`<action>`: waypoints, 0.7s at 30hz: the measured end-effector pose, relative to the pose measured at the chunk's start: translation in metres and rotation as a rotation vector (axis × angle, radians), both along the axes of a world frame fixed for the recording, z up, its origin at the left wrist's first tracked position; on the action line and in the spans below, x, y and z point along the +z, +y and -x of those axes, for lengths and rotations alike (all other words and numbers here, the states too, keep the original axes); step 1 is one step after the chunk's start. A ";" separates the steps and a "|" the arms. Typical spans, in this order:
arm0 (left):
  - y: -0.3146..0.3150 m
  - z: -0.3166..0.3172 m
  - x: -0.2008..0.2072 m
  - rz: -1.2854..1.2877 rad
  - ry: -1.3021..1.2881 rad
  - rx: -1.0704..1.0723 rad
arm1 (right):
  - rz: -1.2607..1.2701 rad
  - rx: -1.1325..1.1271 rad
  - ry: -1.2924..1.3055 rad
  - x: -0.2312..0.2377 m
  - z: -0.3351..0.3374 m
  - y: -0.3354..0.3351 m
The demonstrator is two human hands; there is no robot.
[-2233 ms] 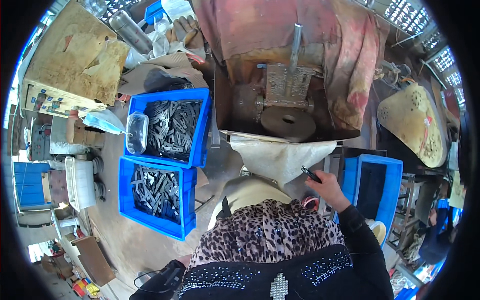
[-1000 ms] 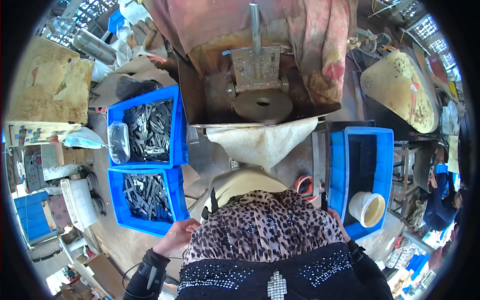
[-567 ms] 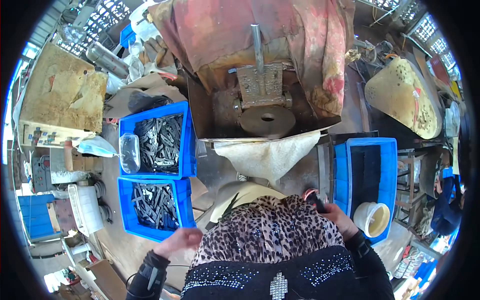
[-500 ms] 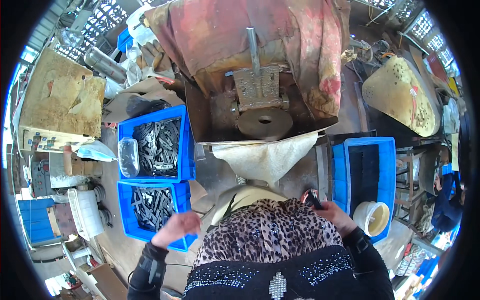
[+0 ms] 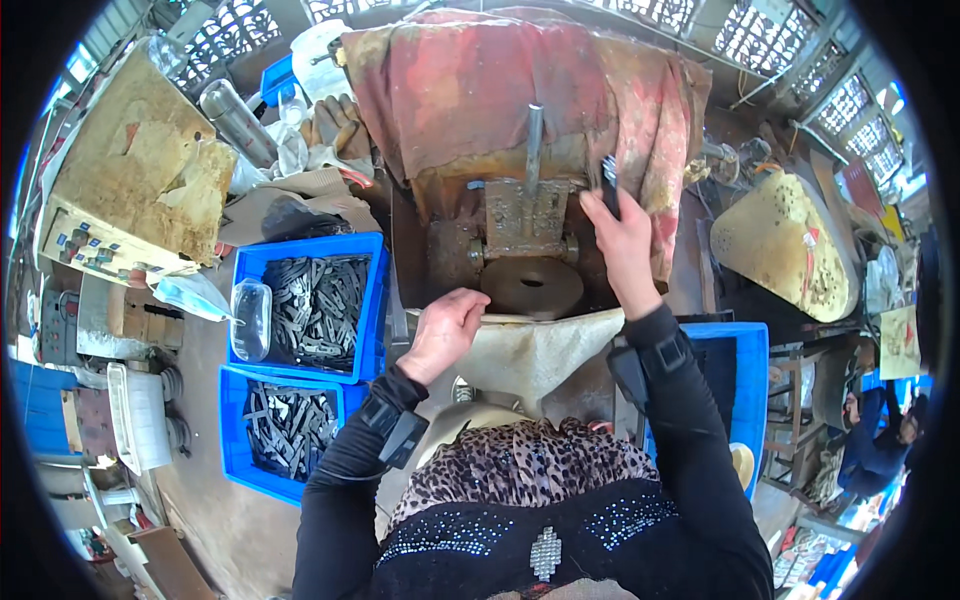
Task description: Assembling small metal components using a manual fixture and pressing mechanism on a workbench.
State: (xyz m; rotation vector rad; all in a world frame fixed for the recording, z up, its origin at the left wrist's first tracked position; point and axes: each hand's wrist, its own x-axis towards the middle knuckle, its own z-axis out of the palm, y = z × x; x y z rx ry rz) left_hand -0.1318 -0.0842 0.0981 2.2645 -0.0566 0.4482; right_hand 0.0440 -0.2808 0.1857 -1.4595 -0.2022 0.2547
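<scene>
A dusty floor [image 5: 215,505] carries two blue bins [image 5: 305,300] of dark metal pieces, one just behind the other, left of the rusty press machine [image 5: 525,225]. Right of that machine stands a third blue bin [image 5: 745,400].

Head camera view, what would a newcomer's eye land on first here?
Probably the rusty press at top centre, draped in a red cloth, with its round die just ahead of the left hand. The right hand holds a dark part up beside it. On the left, two blue bins hold dark metal pieces.
</scene>
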 end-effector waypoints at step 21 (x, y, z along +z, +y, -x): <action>0.038 -0.040 -0.016 -0.174 0.028 -0.009 | 0.914 0.017 -0.991 0.097 -0.125 0.099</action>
